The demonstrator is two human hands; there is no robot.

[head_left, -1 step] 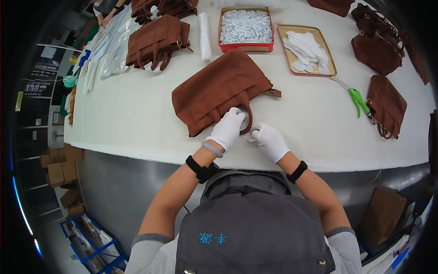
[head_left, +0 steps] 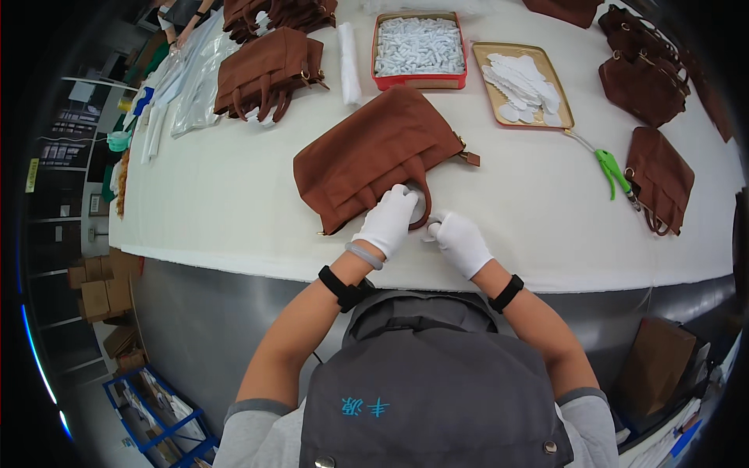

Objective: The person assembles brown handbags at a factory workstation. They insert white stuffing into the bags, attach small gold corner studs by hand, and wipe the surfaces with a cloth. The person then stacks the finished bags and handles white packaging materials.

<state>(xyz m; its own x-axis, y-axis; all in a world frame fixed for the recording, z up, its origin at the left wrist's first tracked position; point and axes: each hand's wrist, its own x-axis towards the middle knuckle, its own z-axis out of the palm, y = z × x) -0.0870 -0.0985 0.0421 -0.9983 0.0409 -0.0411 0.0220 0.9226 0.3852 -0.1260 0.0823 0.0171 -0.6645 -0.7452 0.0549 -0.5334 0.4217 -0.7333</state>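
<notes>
A brown handbag lies on its side in front of me, its zipper end with a small brown tab toward the right. My left hand, in a white glove, is closed at the looped handle and covers part of it. Something pale shows inside the loop, too small to make out. Just right of the handle, my white-gloved right hand has its thumb and fingers pinched together. A small whitish piece shows at those fingertips; its kind is unclear.
Beyond the bag stand a red tin of small white pieces and a gold tray of white paper-like strips. A green air gun lies at right beside another brown bag. More bags and plastic sheets are at left.
</notes>
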